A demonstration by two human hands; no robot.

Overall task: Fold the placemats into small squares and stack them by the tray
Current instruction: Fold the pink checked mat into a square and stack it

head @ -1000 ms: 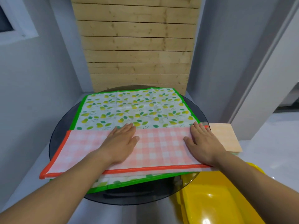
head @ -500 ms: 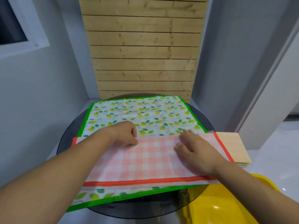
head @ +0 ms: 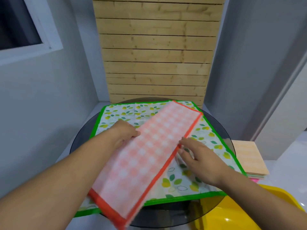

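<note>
With our left grip (head: 126,135) pinching the pink checked placemat (head: 147,155) (right grip (head: 197,158) spread at its edge), we should square ends before creasing.

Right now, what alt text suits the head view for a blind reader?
A left hand grips a folded pink checked placemat, lying diagonally on a leaf-print placemat on a glass table; the right hand touches its orange edge.

Round dark glass table (head: 79,140), leaf-print placemat (head: 182,178) lying flat on it
</note>
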